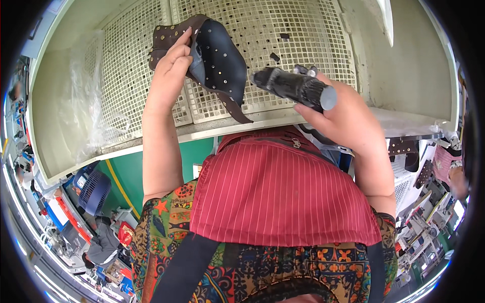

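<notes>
My left hand [171,76] grips a dark brown studded leather shoe upper [220,56] by its left side. The thumb and fingers press on its folded edge, and the dark inner face with small metal studs is turned up. A narrow pointed end of the leather hangs toward the bin's near edge. To the right, my right hand [349,112] is wrapped round a black gun-shaped tool [289,87] with a round grey end. Its slightly blurred front end points at the upper, with a gap between them. The tool's exact kind cannot be made out.
Beneath my hands lies a cream plastic grating [262,25] inside a pale, high-walled bin [419,55]. Small dark scraps [275,56] rest on the grating. Clear plastic film [83,96] covers the left wall. A blue fan [94,192] stands at lower left, near a person [103,245] in grey.
</notes>
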A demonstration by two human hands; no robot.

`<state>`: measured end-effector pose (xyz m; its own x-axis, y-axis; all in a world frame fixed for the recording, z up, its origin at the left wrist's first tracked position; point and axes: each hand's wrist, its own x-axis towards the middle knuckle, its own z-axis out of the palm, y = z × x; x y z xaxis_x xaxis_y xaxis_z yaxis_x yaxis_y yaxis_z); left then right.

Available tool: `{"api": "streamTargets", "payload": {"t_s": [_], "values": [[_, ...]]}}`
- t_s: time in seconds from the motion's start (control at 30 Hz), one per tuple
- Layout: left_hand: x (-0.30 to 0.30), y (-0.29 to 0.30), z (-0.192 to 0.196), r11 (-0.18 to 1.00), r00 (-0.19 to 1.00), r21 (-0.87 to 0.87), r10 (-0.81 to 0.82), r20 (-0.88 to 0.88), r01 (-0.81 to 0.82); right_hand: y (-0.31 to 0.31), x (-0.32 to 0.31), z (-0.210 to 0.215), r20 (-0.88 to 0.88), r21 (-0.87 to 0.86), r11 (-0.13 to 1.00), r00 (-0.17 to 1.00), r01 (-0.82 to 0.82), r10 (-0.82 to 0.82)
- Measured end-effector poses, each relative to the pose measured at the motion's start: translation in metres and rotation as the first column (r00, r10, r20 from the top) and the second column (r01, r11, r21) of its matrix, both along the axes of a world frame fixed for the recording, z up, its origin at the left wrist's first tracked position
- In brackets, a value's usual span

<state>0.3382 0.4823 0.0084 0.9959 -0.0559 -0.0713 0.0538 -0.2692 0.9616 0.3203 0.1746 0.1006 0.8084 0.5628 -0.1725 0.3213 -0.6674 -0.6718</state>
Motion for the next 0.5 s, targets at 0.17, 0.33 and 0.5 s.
{"api": "streamTargets", "payload": {"t_s": [0.17,0.33,0.5], "values": [[-0.002,-0.004,0.006,0.999,1.0,0.041,0.008,0.012,-0.008,0.011,0.011,-0.006,0.012,0.069,0.99,0.992,0.124,-0.125],[-0.002,0.001,0.003,1.0,1.0,0.014,0.011,-0.01,-0.011,-0.007,-0.007,0.005,0.002,-0.008,0.996,0.996,0.088,-0.088],[0.0,-0.002,-0.001,0.996,0.998,0.072,0.06,0.02,-0.061,-0.012,-0.012,0.003,-0.11,-0.018,1.0,0.994,0.023,-0.025]]}}
